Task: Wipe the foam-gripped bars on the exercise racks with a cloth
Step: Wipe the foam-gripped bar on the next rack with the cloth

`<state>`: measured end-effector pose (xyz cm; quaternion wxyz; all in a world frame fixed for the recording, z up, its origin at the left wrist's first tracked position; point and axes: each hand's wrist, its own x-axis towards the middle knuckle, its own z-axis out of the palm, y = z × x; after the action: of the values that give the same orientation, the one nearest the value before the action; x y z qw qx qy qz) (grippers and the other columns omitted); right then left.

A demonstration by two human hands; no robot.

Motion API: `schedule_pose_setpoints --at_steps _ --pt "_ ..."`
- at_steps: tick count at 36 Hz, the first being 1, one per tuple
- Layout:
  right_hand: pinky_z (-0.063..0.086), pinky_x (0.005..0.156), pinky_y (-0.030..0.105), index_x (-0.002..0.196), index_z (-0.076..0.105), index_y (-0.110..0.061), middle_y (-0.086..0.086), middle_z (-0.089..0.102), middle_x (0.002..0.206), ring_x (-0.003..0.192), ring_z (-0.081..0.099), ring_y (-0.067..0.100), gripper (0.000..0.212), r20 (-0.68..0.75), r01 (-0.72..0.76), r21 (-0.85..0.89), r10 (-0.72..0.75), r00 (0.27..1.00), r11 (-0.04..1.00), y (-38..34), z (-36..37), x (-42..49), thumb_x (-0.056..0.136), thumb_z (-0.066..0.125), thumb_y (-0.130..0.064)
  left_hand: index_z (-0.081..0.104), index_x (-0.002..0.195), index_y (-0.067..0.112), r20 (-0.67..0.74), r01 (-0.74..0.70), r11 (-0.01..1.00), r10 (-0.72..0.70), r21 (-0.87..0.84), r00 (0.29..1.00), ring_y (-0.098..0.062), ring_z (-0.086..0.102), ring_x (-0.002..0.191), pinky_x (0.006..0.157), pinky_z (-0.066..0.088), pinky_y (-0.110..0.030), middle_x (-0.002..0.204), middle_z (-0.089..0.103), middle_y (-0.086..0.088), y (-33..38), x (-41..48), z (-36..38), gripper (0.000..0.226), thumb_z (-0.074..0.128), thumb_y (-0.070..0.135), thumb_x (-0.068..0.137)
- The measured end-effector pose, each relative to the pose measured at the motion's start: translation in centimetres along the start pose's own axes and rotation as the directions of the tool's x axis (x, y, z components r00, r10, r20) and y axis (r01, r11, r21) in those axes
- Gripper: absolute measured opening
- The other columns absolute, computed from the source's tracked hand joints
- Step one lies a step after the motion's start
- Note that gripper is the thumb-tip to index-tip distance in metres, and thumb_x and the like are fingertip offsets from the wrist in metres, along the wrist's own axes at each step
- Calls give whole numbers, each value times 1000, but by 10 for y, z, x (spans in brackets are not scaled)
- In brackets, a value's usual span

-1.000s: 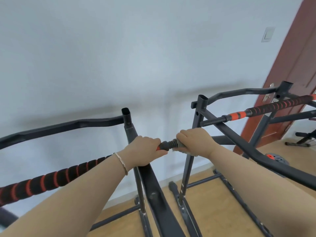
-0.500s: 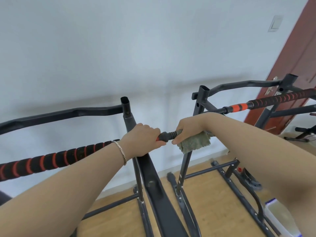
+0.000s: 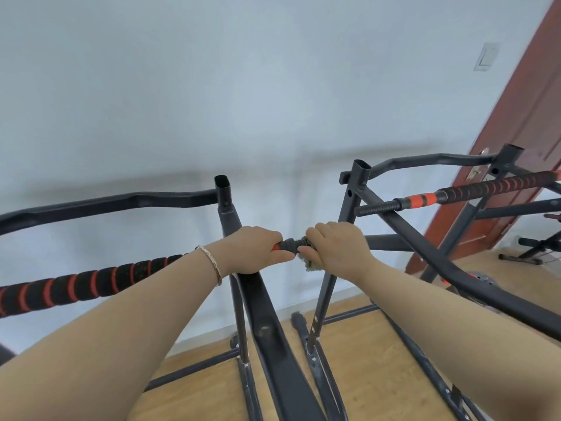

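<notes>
A black foam-gripped bar with red stripes [image 3: 76,285] runs from the lower left up to the middle of the view on the left black rack [image 3: 226,205]. My left hand [image 3: 252,249] grips this bar near its right end, over the red collar. My right hand [image 3: 337,247] is closed around the bar's threaded black tip [image 3: 291,244], with a grey-green cloth [image 3: 311,264] bunched under the palm and mostly hidden. A second foam-gripped bar [image 3: 491,186] lies across the right rack [image 3: 359,183], untouched.
A white wall is close behind both racks. A red-brown door [image 3: 522,123] stands at the right with a light switch [image 3: 485,60] beside it. Rack legs and base rails [image 3: 312,354] cross the wooden floor below my arms. More black equipment [image 3: 534,247] sits at the far right.
My right hand has rolled back over the bar's tip, so the cloth that hung out below is now tucked under the palm. My left hand keeps its grip. The view has tilted slightly.
</notes>
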<state>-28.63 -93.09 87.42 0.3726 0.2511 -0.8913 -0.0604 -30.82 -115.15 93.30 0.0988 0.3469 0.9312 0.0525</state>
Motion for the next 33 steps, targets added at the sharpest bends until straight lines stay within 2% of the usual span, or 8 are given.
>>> schedule_pose_setpoints --at_steps 3,6,10,17,20,25,28,33 --pt "16 44 23 64 39 -20 -5 37 47 34 36 21 38 72 -85 -9 86 994 996 1 -2 13 99 37 -36 40 78 21 -42 16 998 -14 57 999 -19 51 70 57 31 -28 75 54 1 1 0 3 42 36 56 99" --pt "18 45 23 71 32 -21 -4 32 47 40 32 23 25 382 -48 -1 45 923 999 5 -7 32 93 44 -23 44 82 18 -72 55 996 -50 65 996 -21 52 71 61 32 -31 76 56 0 0 1 4 43 34 56 99" --pt "47 70 40 68 45 -12 5 51 64 63 49 26 57 706 -306 99 150 692 947 10 -13 64 105 18 -47 44 84 16 -139 75 989 -57 128 989 -22 52 71 66 33 -34 74 54 1 0 2 10 44 33 56 100" --pt "46 94 43 111 62 -4 13 65 117 108 63 32 55 936 -569 96 120 332 817 18 -20 88 103 29 -48 40 78 18 -181 78 984 -49 160 982 -22 49 68 66 28 -34 69 50 2 1 -3 10 43 34 55 99" --pt "45 81 40 88 61 -9 10 64 95 86 60 26 57 883 -562 149 147 447 813 11 -22 86 105 25 -50 37 72 21 -194 71 986 -40 153 980 -24 52 71 65 28 -35 67 51 2 1 -5 11 44 35 57 98" --pt "41 44 33 78 23 -26 -4 38 60 50 45 24 37 416 -49 105 1 910 993 -6 -15 41 93 56 -25 54 103 16 -270 79 985 -35 153 962 -25 57 83 73 47 -37 92 60 -2 0 -18 -3 31 38 42 101" --pt "31 43 29 74 47 -20 -3 45 59 49 44 22 28 201 -55 98 34 979 994 -14 -7 25 99 41 -29 43 108 19 -285 210 896 -99 391 953 -28 50 79 66 46 -38 92 45 -4 -2 -32 -5 15 50 23 95" --pt "31 41 29 62 46 -17 -2 43 50 41 38 22 40 49 -71 98 66 997 993 -19 2 20 98 36 -31 33 127 23 -200 261 870 -193 417 961 -21 42 60 55 43 -33 76 41 -3 6 -39 3 40 52 19 93"
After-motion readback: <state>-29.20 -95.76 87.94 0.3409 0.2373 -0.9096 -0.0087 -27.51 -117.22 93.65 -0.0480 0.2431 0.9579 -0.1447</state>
